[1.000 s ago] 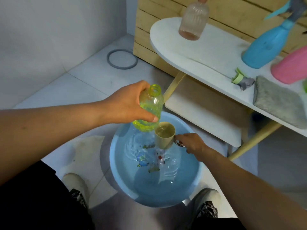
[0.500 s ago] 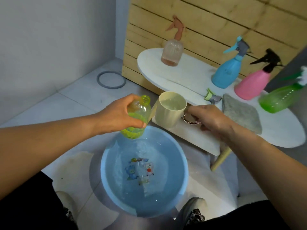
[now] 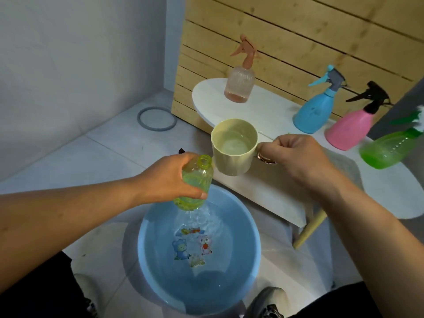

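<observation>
On the far left the tiled floor lies open up to the grey wall, with only a grey ring (image 3: 157, 118) lying near the corner. The left hand (image 3: 169, 177) reaches in from the left, forearm about level. Its fingers are wrapped round the body of a yellow-green bottle (image 3: 196, 180), thumb across the front. The bottle is held nearly upright in the air, uncapped mouth up, with its base above the far rim of the blue basin (image 3: 140, 246). The basin sits on the floor between the person's shoes and holds water. Just right of the bottle's mouth hangs a cream cup (image 3: 231, 154) with water in it, so close that I cannot tell whether the two touch. The right hand (image 3: 296, 157) comes in from the right, knuckles up, fingers pinching the cup's handle. Behind the cup runs the curved edge of the white worktop (image 3: 273, 109). Along the wooden slat wall (image 3: 298, 42) it carries a peach spray bottle (image 3: 239, 84), a blue spray bottle (image 3: 315, 109), a pink spray bottle (image 3: 351, 127) and a green spray bottle (image 3: 390, 150).
</observation>
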Motion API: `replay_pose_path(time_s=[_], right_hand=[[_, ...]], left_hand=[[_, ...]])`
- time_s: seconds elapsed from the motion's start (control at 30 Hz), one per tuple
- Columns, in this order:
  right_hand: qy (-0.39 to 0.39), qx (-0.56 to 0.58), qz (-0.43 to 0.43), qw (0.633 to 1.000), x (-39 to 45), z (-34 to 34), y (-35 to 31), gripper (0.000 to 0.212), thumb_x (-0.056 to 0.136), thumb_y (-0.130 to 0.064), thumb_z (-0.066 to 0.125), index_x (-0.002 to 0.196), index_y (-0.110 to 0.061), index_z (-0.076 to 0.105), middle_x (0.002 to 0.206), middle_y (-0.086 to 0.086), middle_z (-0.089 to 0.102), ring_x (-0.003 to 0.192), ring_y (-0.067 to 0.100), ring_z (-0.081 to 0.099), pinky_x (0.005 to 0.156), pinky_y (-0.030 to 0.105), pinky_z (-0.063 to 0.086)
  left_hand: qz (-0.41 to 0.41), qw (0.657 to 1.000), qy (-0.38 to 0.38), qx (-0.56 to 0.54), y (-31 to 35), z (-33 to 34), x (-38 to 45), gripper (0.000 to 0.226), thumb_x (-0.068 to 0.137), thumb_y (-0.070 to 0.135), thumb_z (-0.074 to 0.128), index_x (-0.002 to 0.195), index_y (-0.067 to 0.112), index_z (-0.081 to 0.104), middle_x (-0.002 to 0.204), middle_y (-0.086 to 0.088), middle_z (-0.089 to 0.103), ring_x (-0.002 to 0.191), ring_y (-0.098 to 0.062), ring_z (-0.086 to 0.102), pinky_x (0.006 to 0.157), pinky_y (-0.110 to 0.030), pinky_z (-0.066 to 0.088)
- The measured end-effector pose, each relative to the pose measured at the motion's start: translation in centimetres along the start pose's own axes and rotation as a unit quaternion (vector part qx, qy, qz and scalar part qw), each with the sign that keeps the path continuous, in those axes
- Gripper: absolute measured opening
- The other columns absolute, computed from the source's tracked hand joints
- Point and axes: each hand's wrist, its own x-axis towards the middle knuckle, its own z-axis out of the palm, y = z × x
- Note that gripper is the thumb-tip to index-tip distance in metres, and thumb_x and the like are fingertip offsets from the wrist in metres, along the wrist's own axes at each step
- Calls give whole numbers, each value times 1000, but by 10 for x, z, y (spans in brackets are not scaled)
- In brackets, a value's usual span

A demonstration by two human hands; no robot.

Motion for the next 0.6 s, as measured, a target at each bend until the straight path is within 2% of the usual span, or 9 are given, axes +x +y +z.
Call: replay_pose_path(time_s=[0.1, 0.23, 0.37, 0.6], right_hand=[[2, -17, -11, 1000, -1, 3, 0, 38, 81, -43, 76, 75, -6, 66, 60, -2, 50, 57, 13, 40, 57, 32, 35], [18, -61, -20, 998, 0, 4, -1, 35, 80, -43, 75, 66, -14, 61, 46, -13, 42, 51, 10, 38, 55, 30, 36], [28, -82, -33, 996, 1, 7, 1, 35, 82, -42, 73, 71, -10, 65, 45, -13, 44, 52, 11, 41, 56, 31, 38], [40, -128, -53, 989, -1, 10, -1, 34, 83, -42, 70, 65, -14, 63, 50, -7, 48, 53, 12, 44, 52, 29, 38]], left_hand=[[1, 1000, 6, 12, -2, -3, 2, 80, 61, 49, 94, 131, 38, 58, 114, 20, 67, 104, 1, 65, 92, -30, 57], [8, 999, 7, 34, 0, -4, 2, 79, 62, 50, 93, 131, 37, 58, 114, 19, 66, 102, 1, 64, 89, -28, 56], [13, 999, 4, 46, -1, -3, 3, 80, 60, 56, 92, 130, 38, 57, 114, 20, 66, 102, 1, 63, 88, -30, 56], [13, 998, -3, 63, -2, -2, 2, 81, 62, 56, 91, 132, 38, 55, 114, 20, 64, 101, 0, 62, 85, -26, 55]])
